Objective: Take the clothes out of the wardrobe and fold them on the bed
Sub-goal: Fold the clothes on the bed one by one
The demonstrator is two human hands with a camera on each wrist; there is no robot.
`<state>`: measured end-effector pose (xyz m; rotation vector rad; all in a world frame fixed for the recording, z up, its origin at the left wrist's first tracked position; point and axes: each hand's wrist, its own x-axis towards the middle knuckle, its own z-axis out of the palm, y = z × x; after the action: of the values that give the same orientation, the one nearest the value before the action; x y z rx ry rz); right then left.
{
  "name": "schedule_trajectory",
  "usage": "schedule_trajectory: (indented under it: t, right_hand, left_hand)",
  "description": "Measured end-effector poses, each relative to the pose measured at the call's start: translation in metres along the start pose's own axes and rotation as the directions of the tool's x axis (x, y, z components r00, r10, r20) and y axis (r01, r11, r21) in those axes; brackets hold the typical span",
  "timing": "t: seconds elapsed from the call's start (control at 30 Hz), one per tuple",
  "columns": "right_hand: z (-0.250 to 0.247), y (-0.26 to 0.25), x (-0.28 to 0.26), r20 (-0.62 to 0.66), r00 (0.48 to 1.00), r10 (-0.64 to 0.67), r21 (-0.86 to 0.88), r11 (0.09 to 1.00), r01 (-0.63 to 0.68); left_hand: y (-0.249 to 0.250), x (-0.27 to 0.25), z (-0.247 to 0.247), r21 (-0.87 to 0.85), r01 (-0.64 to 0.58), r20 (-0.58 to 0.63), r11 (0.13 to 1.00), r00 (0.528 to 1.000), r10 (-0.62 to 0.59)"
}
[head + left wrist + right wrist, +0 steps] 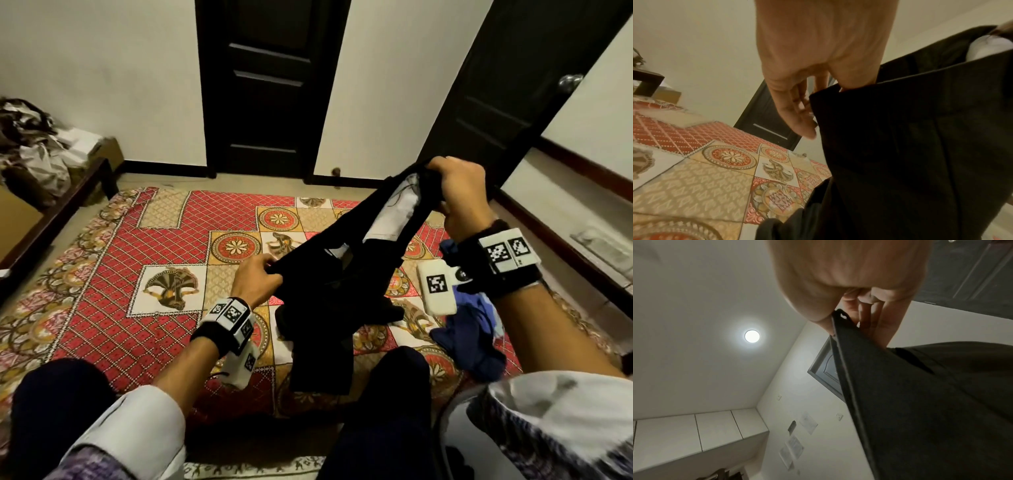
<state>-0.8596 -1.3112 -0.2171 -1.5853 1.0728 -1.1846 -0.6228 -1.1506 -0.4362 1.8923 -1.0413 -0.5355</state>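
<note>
A pair of black trousers [329,284] hangs in the air above the bed [137,240], its white pocket lining showing near the top. My left hand [260,274] pinches one end of the waistband low and near me. My right hand [452,192] grips the other end, raised higher and further right. The legs droop onto the patterned red and gold bedspread. In the left wrist view the dark cloth [910,146] fills the right side under the thumb. The right wrist view shows the fabric [920,402] hanging from the curled fingers [869,316].
A crumpled blue garment [476,342] lies on the bed below my right wrist. Two dark doors [270,85] stand ahead, one ajar at the right. A low table with heaped clothes [34,147] sits at the left. My knees are at the bed's near edge.
</note>
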Motion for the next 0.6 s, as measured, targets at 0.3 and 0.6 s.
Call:
schedule_trajectory:
  t: [0.3,0.6]
  right_hand:
    - [-0.023,-0.004,0.011,-0.059,0.992,0.112,0.114,0.988,-0.105]
    - [-0.045,0.036,0.018,0.318,0.940,0.125,-0.411,0.911,0.019]
  left_hand:
    - [0.020,0.014,-0.015,-0.527,0.282,0.169,0.802,0.959,-0.226]
    - [0.040,0.036,-0.110,-0.657,0.127,-0.037,0.743,0.979,-0.200]
